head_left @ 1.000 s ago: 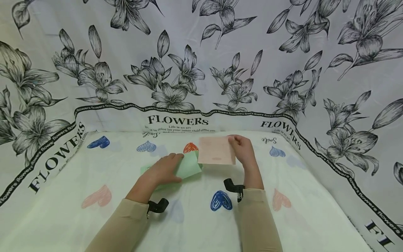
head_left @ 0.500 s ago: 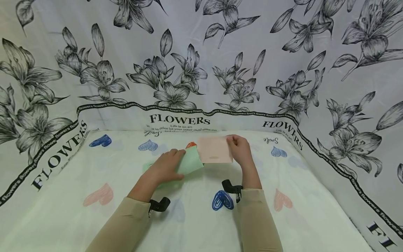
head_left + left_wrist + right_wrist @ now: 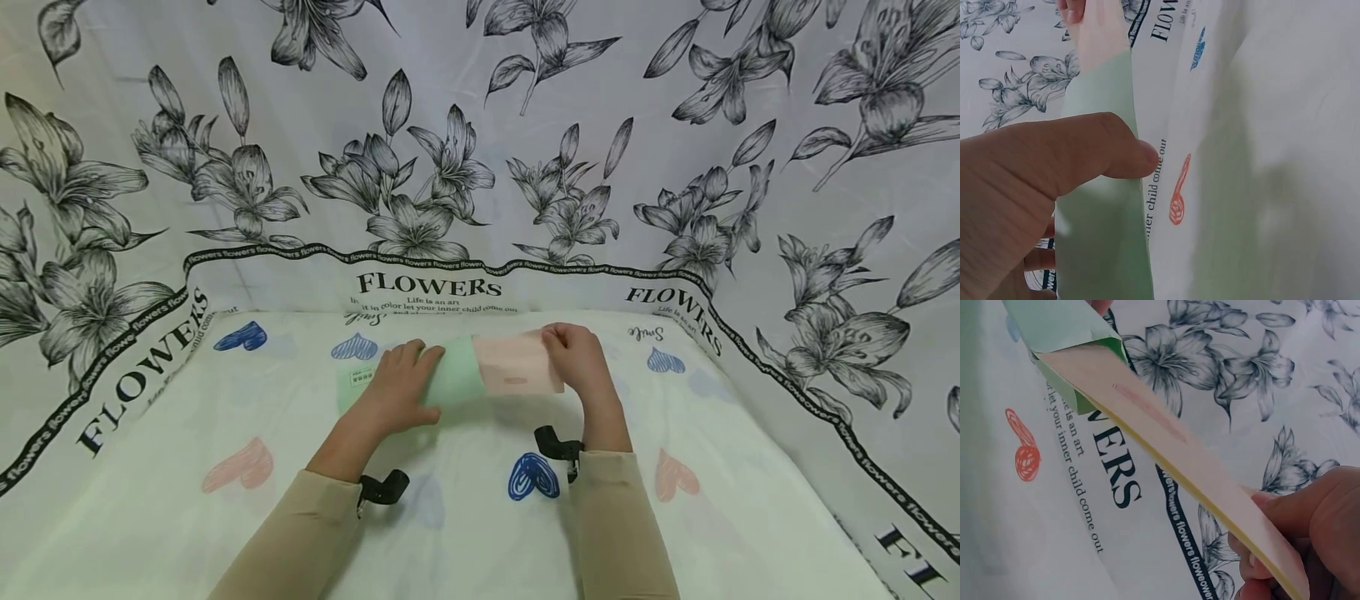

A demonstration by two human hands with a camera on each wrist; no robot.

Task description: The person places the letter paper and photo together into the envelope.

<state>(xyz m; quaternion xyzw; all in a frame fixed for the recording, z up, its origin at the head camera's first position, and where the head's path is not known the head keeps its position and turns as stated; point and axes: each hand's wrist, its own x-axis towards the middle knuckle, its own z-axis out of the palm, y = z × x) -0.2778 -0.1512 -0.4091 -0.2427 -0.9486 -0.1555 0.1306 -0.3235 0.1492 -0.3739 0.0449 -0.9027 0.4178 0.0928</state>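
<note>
My left hand (image 3: 397, 387) grips a light green paper sleeve (image 3: 459, 371), its thumb on the near side and its fingers behind, as the left wrist view shows. A small printed label (image 3: 361, 377) is on the sleeve's left part. With thumb and fingers, my right hand (image 3: 579, 358) pinches the right end of a flat pink card (image 3: 517, 364). In the right wrist view, the pink card (image 3: 1147, 425) has a yellowish long edge and a faint oblong mark. Its far end sits inside the open mouth of the green sleeve (image 3: 1060, 325), so that end is hidden.
Both hands are above a white cloth (image 3: 465, 533) printed with hearts, including a dark blue heart (image 3: 533, 477). Behind it rises a white floral curtain (image 3: 480, 183) with black lettering. A small black camera (image 3: 384, 487) sits on each wrist.
The green sleeve has turned from tilted to nearly level, in line with the pink card. Its label now shows more plainly. The right hand keeps its hold on the card and has shifted only slightly.
</note>
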